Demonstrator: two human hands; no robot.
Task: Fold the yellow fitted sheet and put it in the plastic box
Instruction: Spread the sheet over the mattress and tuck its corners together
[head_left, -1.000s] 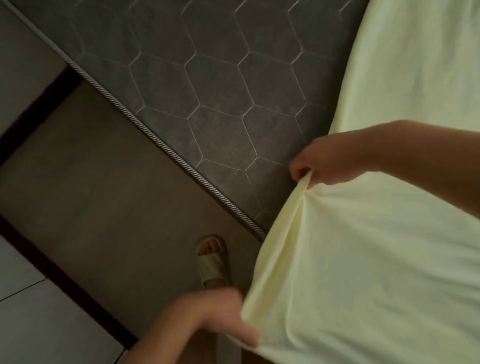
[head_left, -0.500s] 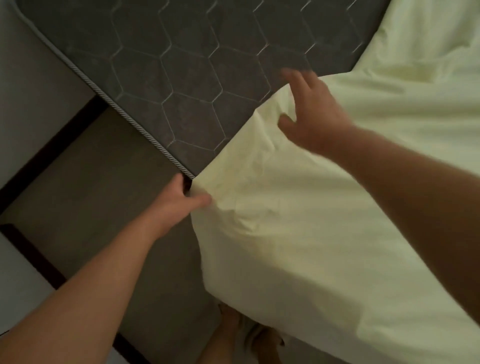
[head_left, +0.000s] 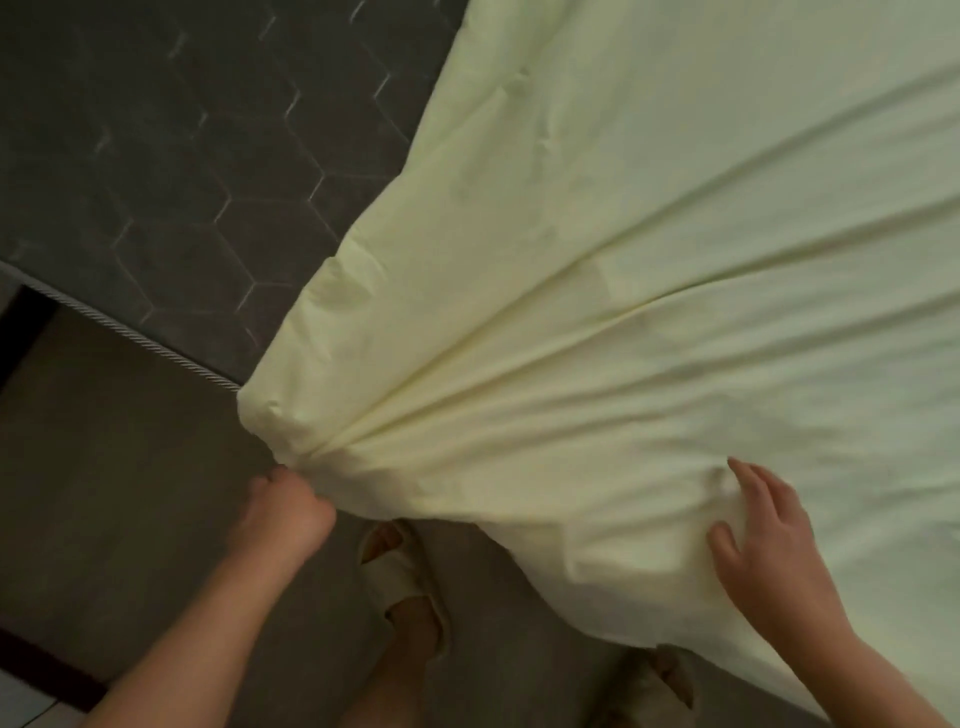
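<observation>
— Fingers (head_left: 267, 483) of the left hand (head_left: 283, 512) are curled tight round a bunched corner of the yellow fitted sheet (head_left: 623, 260), just off the edge of the mattress (head_left: 156, 156).
— And the right hand (head_left: 763, 540)?
— Its fingers are straight and spread, with the palm flat on the sheet where the cloth drapes over the near side.
— Where does the sheet lie?
— It's spread across the right part of the mattress, with creases fanning out from the gripped corner. Its near edge hangs down toward the floor (head_left: 104, 493).
— What else is around?
— At the left the mattress top is bare, dark grey with hexagon quilting and a twisted cord piping (head_left: 156, 345) along its edge. One pale slipper (head_left: 402, 577) with a foot in it stands between the hands. A second slipper (head_left: 660, 680) is partly hidden under the hanging cloth. A dark strip (head_left: 47, 660) crosses the floor at the lower left.
</observation>
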